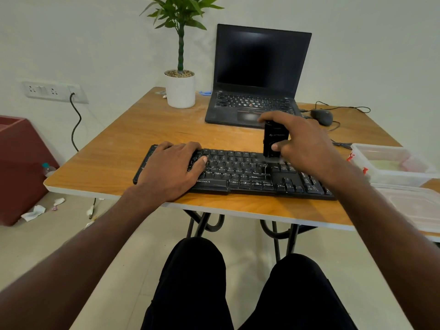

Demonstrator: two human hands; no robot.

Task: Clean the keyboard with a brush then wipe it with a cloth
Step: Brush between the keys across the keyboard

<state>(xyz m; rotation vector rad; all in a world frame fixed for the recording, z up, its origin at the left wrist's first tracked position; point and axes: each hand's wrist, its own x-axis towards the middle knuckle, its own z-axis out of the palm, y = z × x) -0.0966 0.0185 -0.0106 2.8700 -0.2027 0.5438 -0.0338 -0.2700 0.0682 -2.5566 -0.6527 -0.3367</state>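
Black keyboard [238, 172] reads "BRONICS"; left hand [171, 170] rests flat on it, right hand [307, 148] grips brush [275, 141].

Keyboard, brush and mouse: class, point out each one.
keyboard [240, 171]: head view, middle key rows.
brush [276, 136]: head view, black body.
mouse [322, 116]: head view, top shell.

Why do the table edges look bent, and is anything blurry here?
Head view: the wide lens bows the table edges; soft, even light, no harsh shadows; the brush tip on the keyboard is smeared, as is the laptop touchpad.
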